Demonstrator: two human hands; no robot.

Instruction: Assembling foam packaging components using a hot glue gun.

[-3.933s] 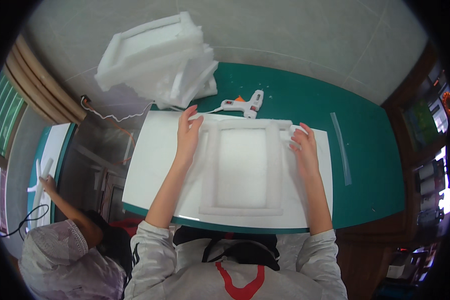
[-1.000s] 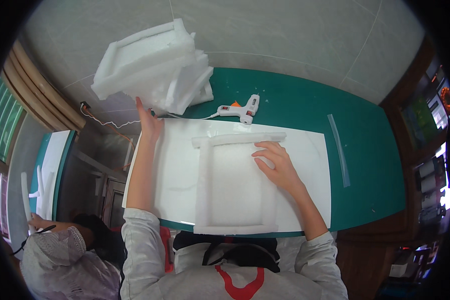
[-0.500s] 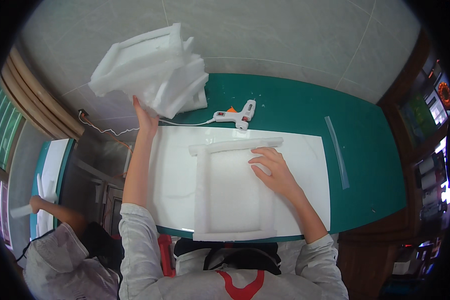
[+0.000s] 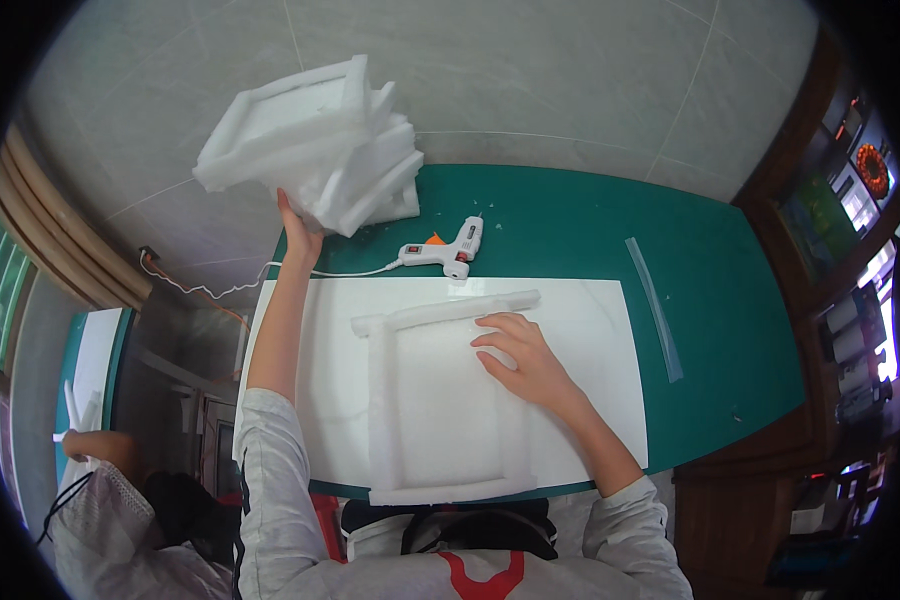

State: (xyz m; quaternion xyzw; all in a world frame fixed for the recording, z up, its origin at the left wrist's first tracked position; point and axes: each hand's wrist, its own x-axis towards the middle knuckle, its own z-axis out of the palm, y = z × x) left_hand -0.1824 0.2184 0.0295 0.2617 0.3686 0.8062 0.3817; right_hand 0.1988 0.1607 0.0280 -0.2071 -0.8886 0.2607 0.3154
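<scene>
A leaning stack of white foam trays (image 4: 355,150) rises at the back left of the table. My left hand (image 4: 298,230) reaches up to it and is closed against its lower left side, with most fingers hidden by the foam. In front of me lies a single white foam tray (image 4: 445,410), a flat sheet bordered by foam strips. Its far strip (image 4: 450,312) sits slightly tilted, the right end farther back. Over the tray's far right corner hovers my right hand (image 4: 520,355), fingers bent and apart, holding nothing; whether its fingertips touch the foam I cannot tell.
A white glue gun (image 4: 445,250) with a cord lies behind the white board (image 4: 590,400) on the green tabletop (image 4: 730,330). To the right is a clear strip (image 4: 655,310). At far left, another person's hand (image 4: 75,445) works at a second table. A tiled wall stands behind.
The whole view has shifted slightly, so the table appears lower and further left. Both my hands keep their places at the stack and the tray. The other person's arm has drawn in.
</scene>
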